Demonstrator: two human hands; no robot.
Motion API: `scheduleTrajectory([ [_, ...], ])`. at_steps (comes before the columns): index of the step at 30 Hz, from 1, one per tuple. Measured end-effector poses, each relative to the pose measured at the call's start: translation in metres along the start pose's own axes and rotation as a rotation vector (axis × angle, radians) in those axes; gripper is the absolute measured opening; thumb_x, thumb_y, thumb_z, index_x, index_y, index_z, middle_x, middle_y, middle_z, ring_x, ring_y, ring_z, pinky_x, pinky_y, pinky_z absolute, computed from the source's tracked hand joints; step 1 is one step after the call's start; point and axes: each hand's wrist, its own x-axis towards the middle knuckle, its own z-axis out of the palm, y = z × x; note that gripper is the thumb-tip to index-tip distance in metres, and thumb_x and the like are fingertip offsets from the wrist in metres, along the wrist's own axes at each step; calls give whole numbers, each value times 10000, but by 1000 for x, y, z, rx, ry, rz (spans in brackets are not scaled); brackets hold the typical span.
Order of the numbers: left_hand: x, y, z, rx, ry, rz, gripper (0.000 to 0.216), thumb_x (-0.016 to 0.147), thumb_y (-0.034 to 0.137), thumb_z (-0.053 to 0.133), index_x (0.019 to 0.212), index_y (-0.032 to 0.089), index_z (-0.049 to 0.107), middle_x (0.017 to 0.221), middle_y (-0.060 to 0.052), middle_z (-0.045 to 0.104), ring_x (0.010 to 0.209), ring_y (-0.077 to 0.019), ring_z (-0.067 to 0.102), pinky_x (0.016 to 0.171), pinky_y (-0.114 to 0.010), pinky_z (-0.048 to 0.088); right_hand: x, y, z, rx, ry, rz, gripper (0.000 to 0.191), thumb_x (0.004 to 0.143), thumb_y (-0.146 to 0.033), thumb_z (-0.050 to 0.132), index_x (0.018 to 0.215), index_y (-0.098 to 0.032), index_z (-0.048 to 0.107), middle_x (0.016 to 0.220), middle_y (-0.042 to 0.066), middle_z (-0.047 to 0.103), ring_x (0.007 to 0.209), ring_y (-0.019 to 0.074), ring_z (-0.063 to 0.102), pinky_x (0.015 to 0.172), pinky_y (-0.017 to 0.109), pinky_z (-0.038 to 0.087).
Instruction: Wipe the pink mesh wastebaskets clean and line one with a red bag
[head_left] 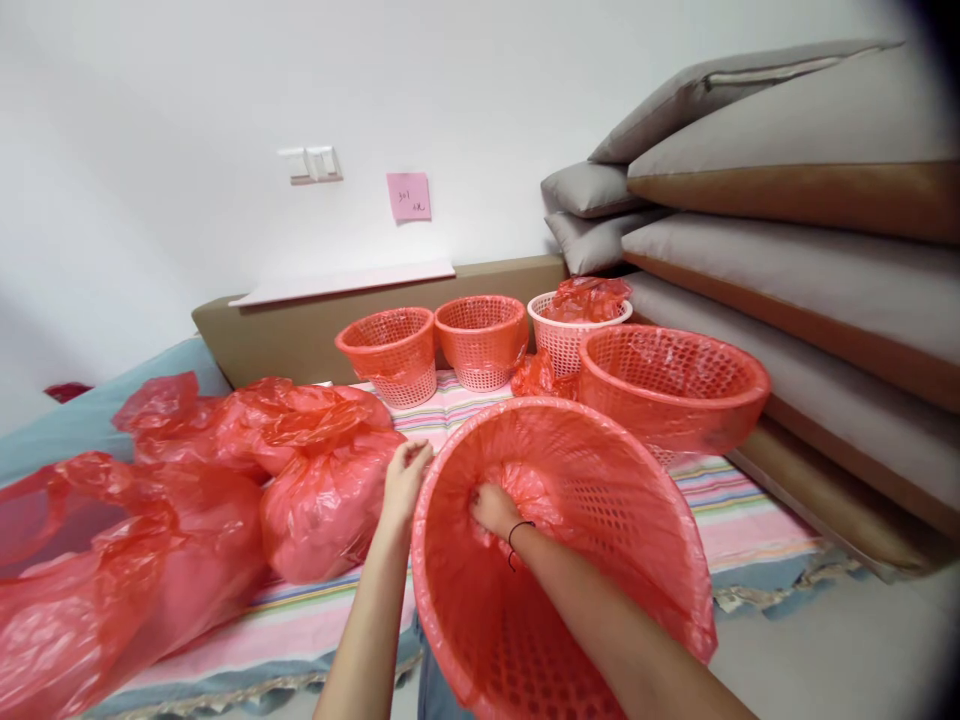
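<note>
A large perforated plastic basket (679, 500) tilts toward me, its mouth facing up at me. Thin red plastic bag film (525, 430) lines its inside and wraps over the rim. My right hand (495, 510), wearing a dark cord at the wrist, reaches deep into the basket with its fingers closed on gathered film at the bottom. Beside the left part of the rim is my left hand (409, 470), its fingers curled; what they hold, if anything, cannot be made out. A stuffed red plastic bag (330, 510) lies just left of that hand.
Behind stand two baskets (394, 350) covered with red film, a white basket (551, 345) with crumpled film in it, and a wide red-wrapped basket (675, 410). More red bags (172, 560) lie left on the striped cloth (750, 520). Grey cushions (795, 260) are piled right.
</note>
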Motion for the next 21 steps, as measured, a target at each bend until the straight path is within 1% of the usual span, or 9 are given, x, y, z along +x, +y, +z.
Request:
scheduleTrajectory([
  [2, -11, 14, -3, -17, -56, -3, 356, 923, 486, 582, 1061, 170, 668, 1093, -81, 713, 1007, -225, 681, 905, -381, 543, -2, -3, -9, -55, 45, -4, 203, 962, -335, 621, 923, -142, 670, 958, 41, 688, 923, 170, 657, 883, 372, 537],
  [5, -27, 36, -3, 65, -217, 94, 388, 924, 508, 548, 1161, 225, 665, 1288, -63, 672, 1234, -241, 595, 1058, -352, 443, -5, -6, -25, -121, 128, 1, 215, 977, -335, 593, 954, -137, 675, 975, 55, 693, 927, 173, 657, 896, 383, 529],
  [6, -30, 40, -1, 116, -265, 133, 396, 909, 496, 574, 1191, 230, 653, 1321, -62, 656, 1265, -247, 573, 1081, -348, 417, -6, -7, -30, -141, 161, 5, 219, 984, -330, 581, 981, -133, 676, 992, 64, 694, 942, 179, 657, 908, 390, 524],
  [8, -33, 44, 3, 209, -315, 185, 395, 879, 458, 619, 1194, 220, 639, 1289, -66, 669, 1237, -256, 585, 1076, -352, 410, -10, -6, -42, -182, 229, 8, 228, 997, -312, 555, 1065, -126, 667, 1073, 89, 689, 1011, 195, 651, 953, 408, 508],
  [11, -32, 38, 8, 288, -292, 237, 317, 881, 416, 595, 1108, 201, 645, 1150, -61, 707, 1122, -250, 627, 1033, -355, 431, -16, -2, -56, -245, 311, 11, 261, 1006, -288, 537, 1200, -139, 631, 1255, 115, 637, 1176, 219, 596, 1036, 429, 471],
  [13, -31, 34, 9, 301, -271, 265, 300, 897, 409, 559, 1091, 196, 641, 1121, -60, 703, 1090, -245, 628, 1015, -353, 434, -20, 3, -61, -283, 340, 36, 290, 1002, -292, 547, 1247, -150, 611, 1314, 118, 604, 1233, 235, 564, 1051, 446, 466],
  [17, -34, 35, 7, 296, -304, 272, 291, 915, 405, 522, 1094, 203, 630, 1108, -53, 697, 1052, -236, 630, 969, -338, 445, -25, 13, -63, -328, 336, 120, 328, 978, -325, 597, 1245, -134, 611, 1297, 128, 604, 1211, 256, 579, 1011, 460, 498],
  [19, -38, 37, 7, 306, -318, 265, 276, 919, 396, 513, 1090, 211, 624, 1103, -46, 701, 1050, -234, 631, 953, -332, 448, -26, 17, -58, -336, 314, 134, 324, 968, -326, 615, 1234, -141, 619, 1283, 124, 608, 1202, 254, 584, 1005, 445, 502],
  [21, -40, 39, 7, 327, -312, 266, 259, 913, 385, 519, 1078, 214, 621, 1100, -43, 705, 1063, -239, 629, 947, -333, 447, -27, 22, -52, -336, 290, 125, 325, 967, -310, 616, 1259, -166, 612, 1315, 120, 593, 1219, 248, 573, 1022, 427, 489],
])
